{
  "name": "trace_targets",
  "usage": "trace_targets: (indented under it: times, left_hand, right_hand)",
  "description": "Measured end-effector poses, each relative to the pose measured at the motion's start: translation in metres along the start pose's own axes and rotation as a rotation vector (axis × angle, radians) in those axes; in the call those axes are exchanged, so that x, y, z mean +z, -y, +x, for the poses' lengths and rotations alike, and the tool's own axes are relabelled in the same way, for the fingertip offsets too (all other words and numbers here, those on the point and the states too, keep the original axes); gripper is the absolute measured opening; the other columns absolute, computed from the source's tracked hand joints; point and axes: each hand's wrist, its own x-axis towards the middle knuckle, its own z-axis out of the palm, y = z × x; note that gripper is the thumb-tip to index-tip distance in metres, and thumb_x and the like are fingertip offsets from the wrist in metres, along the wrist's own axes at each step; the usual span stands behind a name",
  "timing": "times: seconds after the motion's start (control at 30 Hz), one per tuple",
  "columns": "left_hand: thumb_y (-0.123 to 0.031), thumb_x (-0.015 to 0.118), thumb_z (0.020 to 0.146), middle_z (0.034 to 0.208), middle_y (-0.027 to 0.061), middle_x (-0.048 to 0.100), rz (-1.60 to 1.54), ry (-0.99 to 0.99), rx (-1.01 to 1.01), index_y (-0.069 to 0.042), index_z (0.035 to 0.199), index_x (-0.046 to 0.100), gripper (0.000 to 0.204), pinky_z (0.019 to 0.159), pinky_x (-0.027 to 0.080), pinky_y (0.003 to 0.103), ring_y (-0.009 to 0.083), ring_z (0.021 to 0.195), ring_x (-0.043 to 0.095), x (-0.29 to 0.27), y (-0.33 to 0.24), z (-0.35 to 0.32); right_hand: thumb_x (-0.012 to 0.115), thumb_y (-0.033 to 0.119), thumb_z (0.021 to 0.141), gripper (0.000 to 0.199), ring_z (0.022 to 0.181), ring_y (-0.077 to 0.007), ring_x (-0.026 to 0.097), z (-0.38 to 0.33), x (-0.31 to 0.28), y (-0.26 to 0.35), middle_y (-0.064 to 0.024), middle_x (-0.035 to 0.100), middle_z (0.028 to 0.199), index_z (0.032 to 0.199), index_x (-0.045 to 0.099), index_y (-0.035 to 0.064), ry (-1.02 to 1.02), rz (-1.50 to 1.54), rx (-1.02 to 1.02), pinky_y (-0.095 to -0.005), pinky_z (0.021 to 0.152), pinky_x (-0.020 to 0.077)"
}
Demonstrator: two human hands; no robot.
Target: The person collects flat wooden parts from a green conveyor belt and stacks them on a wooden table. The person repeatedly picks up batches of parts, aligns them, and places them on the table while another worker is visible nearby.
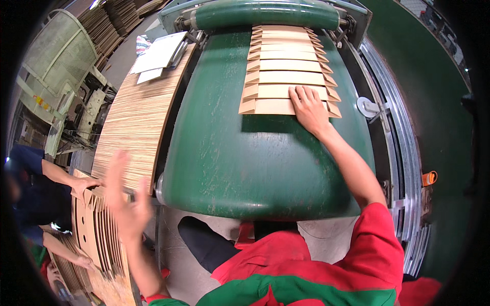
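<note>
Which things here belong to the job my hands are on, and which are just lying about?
In use:
Overlapping cardboard pieces, touched by your right hand
Green conveyor belt under them
Likely, cardboard bundle at lower left

Probably just lying about:
White sheets on the striped brown surface
Orange object at far right

The shirt [326,262] is red and green, the trousers [201,242] dark.

Tan cardboard pieces [289,65] overlapped like shingles in a single row on the green belt [217,127], slightly right of its middle, their far end near the green roller [268,15]. Triangular folded flaps [252,77] angled outward along both sides.
</note>
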Motion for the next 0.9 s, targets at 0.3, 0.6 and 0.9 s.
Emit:
trace_targets:
  times: [0.3,0.6,0.9]
  left_hand:
    - [-0.020,0.077,0.094,0.156,0.0241,0.052,-0.447,0.277,-0.058,0.001,0.140,0.061,0.053,0.124,0.036,0.053,0.0446,0.147,0.046,0.200,-0.080,0.001]
    - [-0.019,0.076,0.094,0.150,0.0226,0.057,-0.472,0.233,-0.167,0.001,0.129,0.066,0.042,0.121,0.038,0.051,0.0439,0.144,0.050,0.228,-0.074,-0.051]
    - [-0.018,0.075,0.093,0.141,0.0203,0.065,-0.534,0.147,-0.164,0.000,0.122,0.070,0.034,0.119,0.041,0.051,0.0411,0.140,0.055,0.231,-0.070,-0.054]
  right_hand:
    - [0.058,0.018,0.094,0.053,0.130,-0.0324,0.056,0.021,0.009,-0.001,-0.0164,0.059,0.136,0.143,0.055,-0.0012,0.012,-0.032,0.022,-0.0470,0.111,0.0441]
    - [0.068,0.013,0.082,0.050,0.112,-0.0290,0.062,-0.005,-0.014,0.005,-0.0127,0.065,0.120,0.129,0.063,-0.0016,0.026,0.087,-0.008,-0.0438,0.100,0.0484]
    - [0.063,0.012,0.087,0.028,0.102,-0.0285,0.059,-0.004,-0.020,-0.007,-0.0116,0.060,0.104,0.113,0.063,0.0026,0.026,0.054,0.009,-0.0425,0.090,0.0471]
